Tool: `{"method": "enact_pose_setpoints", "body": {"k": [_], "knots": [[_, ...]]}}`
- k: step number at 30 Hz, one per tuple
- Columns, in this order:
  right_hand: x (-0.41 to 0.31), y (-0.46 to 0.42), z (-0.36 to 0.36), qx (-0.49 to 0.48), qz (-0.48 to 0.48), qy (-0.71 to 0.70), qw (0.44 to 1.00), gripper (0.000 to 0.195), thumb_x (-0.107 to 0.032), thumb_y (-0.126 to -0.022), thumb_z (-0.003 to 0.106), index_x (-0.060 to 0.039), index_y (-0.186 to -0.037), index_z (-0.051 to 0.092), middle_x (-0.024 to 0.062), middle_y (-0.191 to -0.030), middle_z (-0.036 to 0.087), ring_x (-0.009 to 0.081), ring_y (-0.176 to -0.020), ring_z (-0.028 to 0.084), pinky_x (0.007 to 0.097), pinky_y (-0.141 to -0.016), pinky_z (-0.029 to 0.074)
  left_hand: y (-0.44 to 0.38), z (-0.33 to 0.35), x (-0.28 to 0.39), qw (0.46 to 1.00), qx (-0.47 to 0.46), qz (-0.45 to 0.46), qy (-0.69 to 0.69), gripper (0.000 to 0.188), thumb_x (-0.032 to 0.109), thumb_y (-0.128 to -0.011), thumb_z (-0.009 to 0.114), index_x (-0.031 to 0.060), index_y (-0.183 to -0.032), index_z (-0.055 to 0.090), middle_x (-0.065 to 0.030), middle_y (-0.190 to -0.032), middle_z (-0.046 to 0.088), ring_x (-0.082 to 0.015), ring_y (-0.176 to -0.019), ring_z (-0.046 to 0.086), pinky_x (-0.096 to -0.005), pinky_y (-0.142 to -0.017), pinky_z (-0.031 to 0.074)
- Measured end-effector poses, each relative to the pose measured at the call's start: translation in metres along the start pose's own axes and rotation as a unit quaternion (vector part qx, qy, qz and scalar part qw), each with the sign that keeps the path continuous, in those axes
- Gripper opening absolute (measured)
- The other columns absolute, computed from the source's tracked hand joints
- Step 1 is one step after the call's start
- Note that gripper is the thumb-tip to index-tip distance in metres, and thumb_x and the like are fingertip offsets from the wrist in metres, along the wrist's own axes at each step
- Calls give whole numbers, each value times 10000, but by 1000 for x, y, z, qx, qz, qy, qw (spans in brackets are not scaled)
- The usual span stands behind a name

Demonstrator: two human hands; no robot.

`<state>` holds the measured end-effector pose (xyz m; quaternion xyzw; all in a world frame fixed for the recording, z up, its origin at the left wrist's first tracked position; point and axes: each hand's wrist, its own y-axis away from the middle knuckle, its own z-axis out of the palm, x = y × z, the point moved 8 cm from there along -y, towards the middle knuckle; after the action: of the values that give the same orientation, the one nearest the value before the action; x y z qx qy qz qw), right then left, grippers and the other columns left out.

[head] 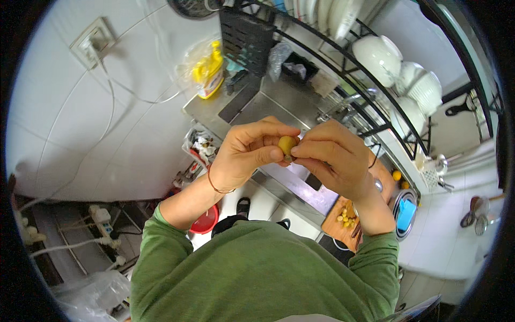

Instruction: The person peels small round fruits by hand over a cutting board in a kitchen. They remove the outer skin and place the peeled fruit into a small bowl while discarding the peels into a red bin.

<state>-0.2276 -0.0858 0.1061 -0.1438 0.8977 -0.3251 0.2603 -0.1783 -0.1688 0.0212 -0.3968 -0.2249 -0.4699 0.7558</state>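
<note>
A small round yellow piece of food, perhaps a peeled chestnut (287, 144), is held between both hands above the metal sink. My left hand (247, 151) grips it from the left with thumb and fingers. From the right, the fingertips of my right hand (336, 155) pinch its lower side, where a small brownish bit shows. Several similar yellow pieces (346, 218) lie on a wooden cutting board (336, 229) at the lower right, partly behind my right forearm.
A black dish rack (372, 129) with white bowls (378, 58) curves across the upper right. A yellow bottle (208, 72) stands at the sink's far left corner. A bin with waste (201, 145) and a red basin (204, 220) are on the left, below counter level.
</note>
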Motion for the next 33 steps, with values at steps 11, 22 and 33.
{"method": "enact_pose_setpoints", "body": {"k": [11,22,33], "knots": [[-13,29,-44,1,38,74,997,124,-66,-672,660,-71,-784,608,40,-775,564,201,-647,547,281,-544,443,-33,48,-23,991,-128,-49,8,307,45,-796,583,-30,-1090,536,-60,-923,507,-128,-868,533,-244,-751,448],[-20,31,-51,19,13,86,996,154,-43,-643,660,-66,-785,606,48,-767,564,193,-641,548,272,-533,440,-39,56,-23,992,-112,-50,-19,414,210,-766,641,-47,-1073,540,-65,-880,479,-128,-779,530,-217,-635,459],[-29,33,-52,34,-10,110,993,182,-20,-656,659,-80,-809,582,50,-770,556,197,-616,537,271,-507,436,-31,56,-25,992,-114,-60,-5,398,182,-792,612,-20,-1110,484,-112,-1021,530,-168,-888,558,-246,-700,495]]}}
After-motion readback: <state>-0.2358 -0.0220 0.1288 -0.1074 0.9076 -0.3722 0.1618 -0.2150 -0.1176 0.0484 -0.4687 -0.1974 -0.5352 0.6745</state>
